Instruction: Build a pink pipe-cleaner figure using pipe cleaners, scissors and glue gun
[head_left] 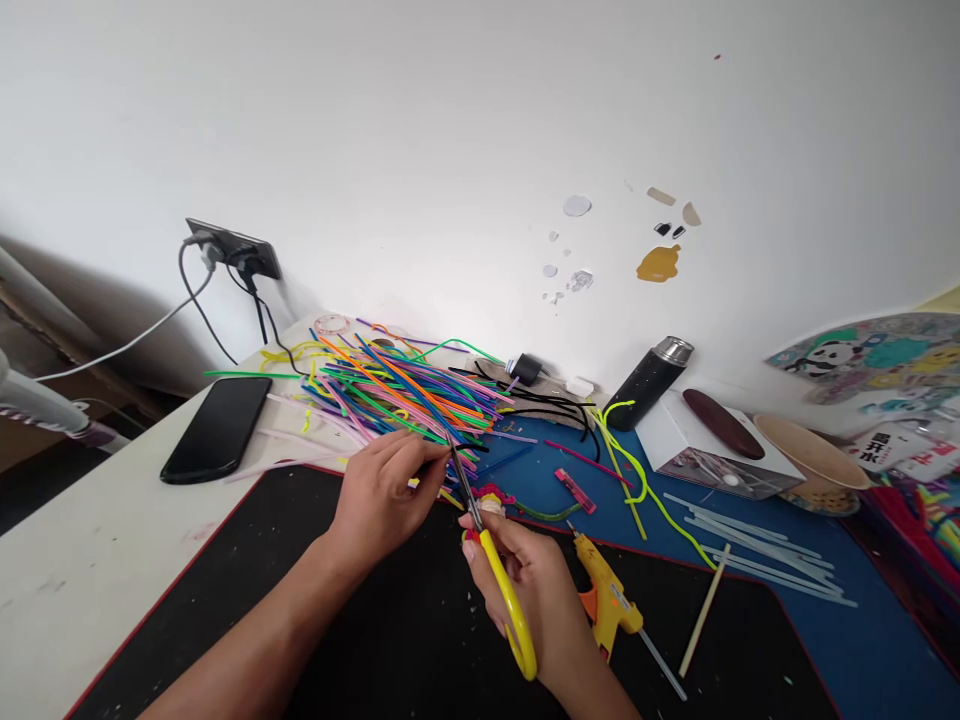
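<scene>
White wall backs our bench (75, 560); a phone (217, 428) lies far left, a glue gun (604, 595) just right of our hands, coloured pipe cleaners (405, 395) heaped beyond; our left hand (386, 495) pinches shut by the blades, contents unclear; our right hand (540, 590) closes its grip on yellow scissors (495, 565), tips up-left.

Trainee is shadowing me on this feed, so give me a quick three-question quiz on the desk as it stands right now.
1. True or false: the right hand holds the yellow-handled scissors.
2. What lies on the black mat just right of that hand? A. glue gun B. hammer C. stapler
3. Fill in: the black phone lies to the ____ of the pile of coloured pipe cleaners.
Key: 1 true; 2 A; 3 left.
</scene>
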